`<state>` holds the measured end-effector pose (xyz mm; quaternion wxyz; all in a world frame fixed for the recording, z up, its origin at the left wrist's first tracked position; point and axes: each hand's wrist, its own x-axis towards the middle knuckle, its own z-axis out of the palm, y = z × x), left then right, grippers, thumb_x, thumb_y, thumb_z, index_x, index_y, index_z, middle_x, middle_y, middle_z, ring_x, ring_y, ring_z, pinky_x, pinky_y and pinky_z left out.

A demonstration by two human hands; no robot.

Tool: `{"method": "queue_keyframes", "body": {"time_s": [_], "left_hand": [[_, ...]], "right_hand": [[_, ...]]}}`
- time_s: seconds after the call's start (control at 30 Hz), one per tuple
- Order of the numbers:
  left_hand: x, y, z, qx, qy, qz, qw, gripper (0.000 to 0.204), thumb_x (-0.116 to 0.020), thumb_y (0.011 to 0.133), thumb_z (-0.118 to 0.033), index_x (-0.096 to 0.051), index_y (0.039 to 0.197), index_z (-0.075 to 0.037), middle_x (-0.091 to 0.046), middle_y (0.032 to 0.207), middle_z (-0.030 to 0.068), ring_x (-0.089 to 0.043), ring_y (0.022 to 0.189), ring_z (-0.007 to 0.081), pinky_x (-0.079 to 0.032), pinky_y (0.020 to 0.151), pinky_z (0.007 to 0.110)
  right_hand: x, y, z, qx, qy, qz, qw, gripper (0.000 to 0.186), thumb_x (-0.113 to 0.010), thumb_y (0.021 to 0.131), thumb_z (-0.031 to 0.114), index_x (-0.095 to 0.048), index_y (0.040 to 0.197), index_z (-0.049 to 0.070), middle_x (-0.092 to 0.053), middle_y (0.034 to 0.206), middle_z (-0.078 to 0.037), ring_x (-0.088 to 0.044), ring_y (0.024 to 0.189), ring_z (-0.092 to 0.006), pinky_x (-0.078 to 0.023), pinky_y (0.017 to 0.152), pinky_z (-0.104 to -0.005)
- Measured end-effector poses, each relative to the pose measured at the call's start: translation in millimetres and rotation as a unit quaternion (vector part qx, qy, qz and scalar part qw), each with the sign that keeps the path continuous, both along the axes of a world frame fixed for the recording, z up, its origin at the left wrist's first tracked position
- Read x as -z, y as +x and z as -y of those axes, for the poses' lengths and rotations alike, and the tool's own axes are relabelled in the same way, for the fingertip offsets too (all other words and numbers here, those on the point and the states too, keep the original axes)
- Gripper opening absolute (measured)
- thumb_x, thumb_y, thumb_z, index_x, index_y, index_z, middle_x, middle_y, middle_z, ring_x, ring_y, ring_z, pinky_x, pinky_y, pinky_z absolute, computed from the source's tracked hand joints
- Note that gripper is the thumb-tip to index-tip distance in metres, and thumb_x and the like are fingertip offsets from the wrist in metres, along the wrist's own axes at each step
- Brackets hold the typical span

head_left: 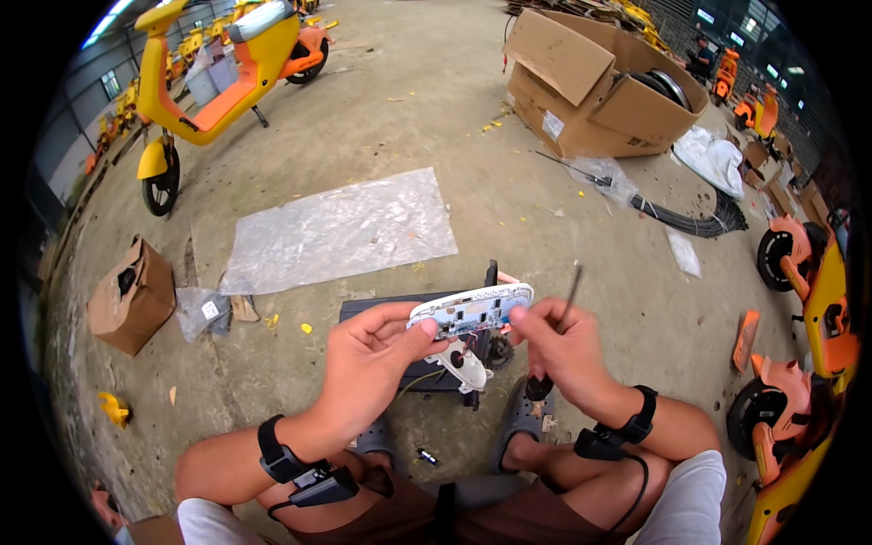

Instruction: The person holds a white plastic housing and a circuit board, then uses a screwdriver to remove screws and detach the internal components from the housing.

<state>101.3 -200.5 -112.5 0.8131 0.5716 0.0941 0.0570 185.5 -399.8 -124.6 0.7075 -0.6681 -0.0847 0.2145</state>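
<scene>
My left hand [363,368] pinches the left end of a white oval housing with a circuit board [470,312] in it, thumb on the board's edge. Thin wires run down from the board to a white plastic bracket [470,371] below. At the board's right end, the fingertips of my right hand [574,350] touch it. The same hand is closed around a screwdriver [575,289]; its dark shaft points up and its black handle end shows under the palm. Beneath the board is a dark flat assembly [361,309] with a toothed wheel [500,351], partly hidden by my hands.
A clear plastic sheet [341,232] lies ahead on the concrete floor. An open carton [581,100] and a cable bundle [690,216] are at the far right. A yellow scooter [213,113] stands far left, a smaller carton [132,295] nearer. More scooters [822,327] line the right.
</scene>
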Motion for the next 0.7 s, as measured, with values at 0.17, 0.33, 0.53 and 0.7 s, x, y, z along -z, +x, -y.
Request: {"method": "queue_keyframes", "body": {"time_s": [0.17,0.33,0.53,0.7], "left_hand": [[-6.9,-2.7,-7.6,-0.01,-0.02,-0.017,1.0,0.021,-0.06,0.092,-0.005,-0.059,0.108,0.008,-0.067,0.104,0.0191,-0.068,0.094,0.0232,-0.058,0.084,0.033],[-10.3,-2.4,-8.6,-0.001,-0.012,-0.033,0.999,0.023,-0.062,0.091,-0.006,-0.058,0.106,0.011,-0.067,0.103,0.021,-0.068,0.091,0.0223,-0.059,0.081,0.032],[-9.9,-3.4,-7.2,-0.017,0.0,-0.035,0.999,0.018,-0.058,0.093,-0.007,-0.058,0.105,0.007,-0.067,0.099,0.0206,-0.07,0.087,0.0272,-0.06,0.081,0.033],[-7.9,-3.2,-6.1,-0.022,0.006,-0.025,0.999,0.02,-0.059,0.093,-0.008,-0.057,0.106,0.008,-0.067,0.099,0.0206,-0.07,0.087,0.0265,-0.06,0.079,0.032]], "right_hand": [[-2.2,3.2,6.3,-0.008,0.026,0.055,0.998,0.026,-0.075,0.083,0.013,-0.06,0.101,0.0,-0.064,0.075,-0.001,-0.046,0.046,-0.0002,-0.033,0.041,-0.0179],[-3.6,1.9,6.1,-0.023,0.037,0.058,0.997,0.041,-0.075,0.081,0.008,-0.058,0.117,-0.002,-0.069,0.087,-0.004,-0.05,0.053,0.0012,-0.033,0.043,-0.0172],[-6.7,-2.3,8.6,-0.102,0.027,0.059,0.993,0.054,-0.073,0.084,0.006,-0.05,0.132,0.0,-0.07,0.086,-0.004,-0.055,0.07,-0.0012,-0.038,0.057,-0.0174],[-4.7,-2.5,8.3,-0.075,0.005,0.075,0.994,0.054,-0.071,0.086,0.006,-0.048,0.134,0.0,-0.069,0.084,-0.004,-0.057,0.075,-0.0031,-0.04,0.062,-0.018]]}}
